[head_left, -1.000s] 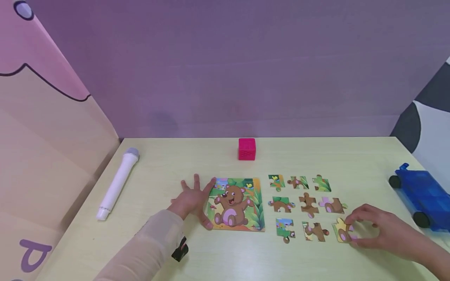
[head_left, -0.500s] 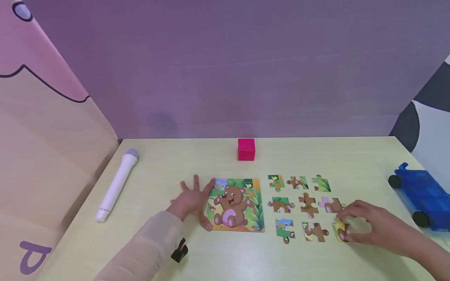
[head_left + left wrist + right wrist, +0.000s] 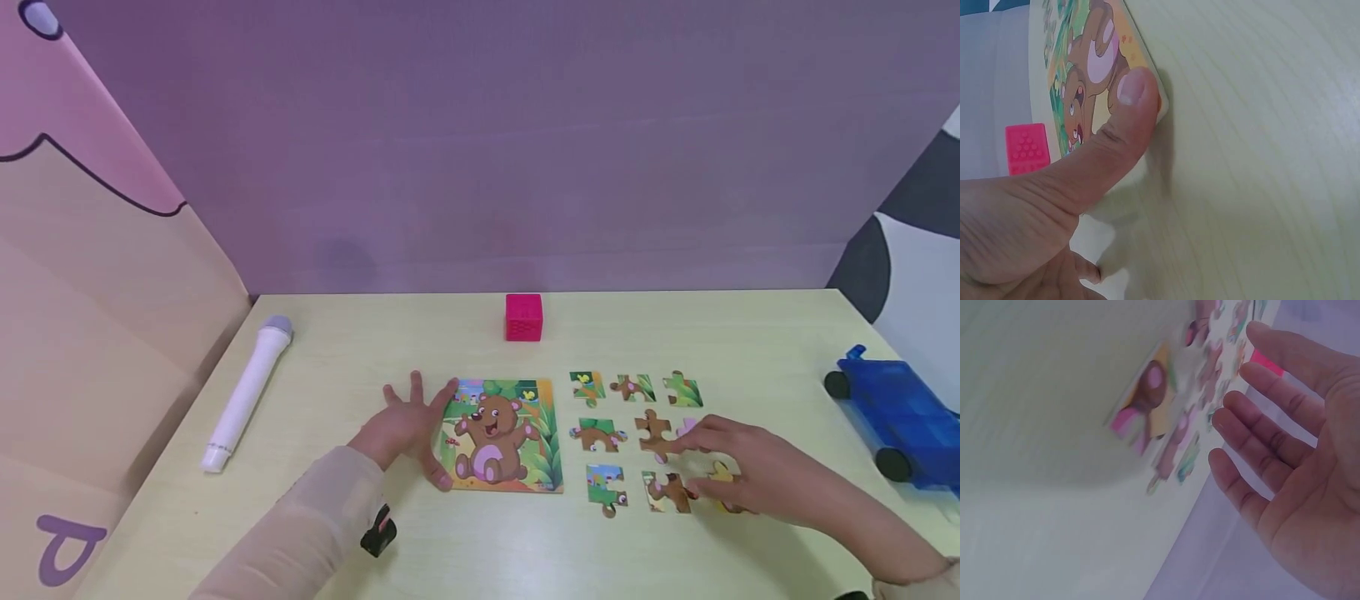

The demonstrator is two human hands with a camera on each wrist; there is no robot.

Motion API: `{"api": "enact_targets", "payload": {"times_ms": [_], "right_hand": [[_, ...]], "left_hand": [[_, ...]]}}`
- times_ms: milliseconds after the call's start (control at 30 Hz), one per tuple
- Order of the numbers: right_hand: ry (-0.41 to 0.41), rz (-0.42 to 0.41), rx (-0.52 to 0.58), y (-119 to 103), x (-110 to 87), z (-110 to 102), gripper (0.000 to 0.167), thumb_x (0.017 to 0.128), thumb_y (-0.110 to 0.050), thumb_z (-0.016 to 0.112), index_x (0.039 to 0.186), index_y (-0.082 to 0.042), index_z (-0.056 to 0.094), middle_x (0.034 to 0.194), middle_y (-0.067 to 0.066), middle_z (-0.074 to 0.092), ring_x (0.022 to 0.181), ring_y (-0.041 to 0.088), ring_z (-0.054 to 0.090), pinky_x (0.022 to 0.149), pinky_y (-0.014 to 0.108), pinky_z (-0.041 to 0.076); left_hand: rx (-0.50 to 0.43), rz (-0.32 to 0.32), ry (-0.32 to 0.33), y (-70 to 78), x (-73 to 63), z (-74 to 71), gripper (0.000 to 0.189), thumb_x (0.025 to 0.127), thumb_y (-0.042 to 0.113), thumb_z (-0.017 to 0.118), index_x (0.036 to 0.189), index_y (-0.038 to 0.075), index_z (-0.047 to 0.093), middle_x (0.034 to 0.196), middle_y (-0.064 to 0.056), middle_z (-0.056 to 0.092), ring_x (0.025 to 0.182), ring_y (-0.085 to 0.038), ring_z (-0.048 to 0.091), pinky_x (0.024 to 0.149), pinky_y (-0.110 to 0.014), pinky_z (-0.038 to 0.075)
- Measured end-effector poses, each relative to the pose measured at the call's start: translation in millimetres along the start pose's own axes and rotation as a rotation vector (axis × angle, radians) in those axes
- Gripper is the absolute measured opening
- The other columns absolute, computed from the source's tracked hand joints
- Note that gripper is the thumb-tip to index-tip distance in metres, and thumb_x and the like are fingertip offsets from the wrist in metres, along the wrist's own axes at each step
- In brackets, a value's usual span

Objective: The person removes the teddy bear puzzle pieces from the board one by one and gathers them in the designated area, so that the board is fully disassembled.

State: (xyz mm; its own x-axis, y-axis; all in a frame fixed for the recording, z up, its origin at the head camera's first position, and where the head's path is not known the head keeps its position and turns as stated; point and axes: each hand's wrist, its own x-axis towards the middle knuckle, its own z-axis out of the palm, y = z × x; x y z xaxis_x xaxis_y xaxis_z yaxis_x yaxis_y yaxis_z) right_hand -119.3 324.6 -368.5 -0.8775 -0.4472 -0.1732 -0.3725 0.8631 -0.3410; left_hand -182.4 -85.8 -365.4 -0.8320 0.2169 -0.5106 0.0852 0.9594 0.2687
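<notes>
A square bear picture board [image 3: 504, 442] lies flat on the table. My left hand [image 3: 397, 429] is spread at its left side, with the thumb [image 3: 1129, 109] on the board's near corner. To the right, several loose jigsaw pieces with parts of the same bear are laid out in three rows. My right hand [image 3: 757, 467] hovers over the right end of the lower rows, fingers loose and holding nothing. Beneath it, partly hidden in the head view, is the corner jigsaw piece [image 3: 1152, 394] with a brown and pink foot. The bottom middle piece [image 3: 667, 493] is near the thumb.
A pink-red cube [image 3: 523, 318] stands at the table's back edge. On the left lies a white toy microphone [image 3: 247, 396]; on the right sits a translucent blue toy car [image 3: 903, 417]. A purple panel [image 3: 525, 150] rises behind the table.
My right hand has let go of the bottom right jigsaw piece and moved left over the other pieces. My left hand stays at the board.
</notes>
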Motion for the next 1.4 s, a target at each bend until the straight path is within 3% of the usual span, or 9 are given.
{"api": "enact_targets", "payload": {"times_ms": [167, 333, 633, 900, 1033, 1400], "right_hand": [[0.033, -0.024, -0.002, -10.8, 4.9, -3.1, 0.031, 0.088, -0.037, 0.079, 0.117, -0.028, 0.071, 0.112, -0.007, 0.063, 0.097, 0.016, 0.062, 0.079, 0.039, 0.058], [0.063, -0.059, -0.022, -16.7, 10.0, -4.4, 0.03, 0.09, -0.032, 0.078, 0.117, -0.021, 0.071, 0.111, -0.004, 0.063, 0.091, 0.014, 0.061, 0.075, 0.036, 0.057], [0.12, -0.064, -0.025, -26.2, 17.9, -4.7, 0.028, 0.091, -0.027, 0.078, 0.116, -0.016, 0.073, 0.112, 0.002, 0.065, 0.093, 0.019, 0.063, 0.077, 0.042, 0.057], [0.202, -0.02, -0.042, -33.9, 24.1, -7.8, 0.032, 0.091, -0.03, 0.078, 0.117, -0.012, 0.073, 0.122, 0.017, 0.063, 0.103, 0.034, 0.065, 0.086, 0.057, 0.056], [0.225, -0.016, -0.027, -36.5, 25.3, -8.4, 0.032, 0.093, -0.03, 0.076, 0.118, -0.011, 0.072, 0.123, 0.016, 0.063, 0.096, 0.027, 0.066, 0.086, 0.056, 0.056], [0.26, -0.032, -0.019, -34.0, 29.6, -6.9, 0.033, 0.093, -0.028, 0.076, 0.118, -0.008, 0.072, 0.125, 0.018, 0.062, 0.114, 0.042, 0.061, 0.09, 0.059, 0.054]], "left_hand": [[-0.013, 0.023, 0.001, -2.0, -1.7, -1.1, 0.132, 0.064, 0.037, 0.098, 0.165, 0.023, 0.014, 0.165, -0.031, -0.005, 0.143, -0.067, 0.0, 0.1, -0.073, 0.04], [0.011, 0.037, 0.002, -4.0, -0.8, -0.9, 0.133, 0.063, 0.037, 0.098, 0.165, 0.022, 0.013, 0.165, -0.032, -0.004, 0.142, -0.068, 0.002, 0.1, -0.073, 0.04], [0.0, 0.04, -0.016, -5.9, 2.0, -1.7, 0.135, 0.063, 0.039, 0.098, 0.165, 0.024, 0.01, 0.165, -0.031, -0.006, 0.143, -0.067, 0.0, 0.103, -0.074, 0.037], [-0.004, 0.032, -0.02, -7.1, 1.9, -2.0, 0.134, 0.063, 0.038, 0.098, 0.165, 0.024, 0.012, 0.166, -0.03, -0.005, 0.144, -0.065, 0.0, 0.103, -0.074, 0.036], [-0.008, 0.034, -0.011, -7.7, 1.2, -1.5, 0.133, 0.063, 0.035, 0.099, 0.165, 0.024, 0.014, 0.166, -0.03, -0.004, 0.144, -0.065, 0.001, 0.102, -0.074, 0.038], [-0.006, 0.028, -0.01, -8.1, -3.5, -3.8, 0.133, 0.063, 0.034, 0.099, 0.165, 0.022, 0.015, 0.167, -0.027, -0.001, 0.146, -0.062, 0.002, 0.104, -0.073, 0.037]]}}
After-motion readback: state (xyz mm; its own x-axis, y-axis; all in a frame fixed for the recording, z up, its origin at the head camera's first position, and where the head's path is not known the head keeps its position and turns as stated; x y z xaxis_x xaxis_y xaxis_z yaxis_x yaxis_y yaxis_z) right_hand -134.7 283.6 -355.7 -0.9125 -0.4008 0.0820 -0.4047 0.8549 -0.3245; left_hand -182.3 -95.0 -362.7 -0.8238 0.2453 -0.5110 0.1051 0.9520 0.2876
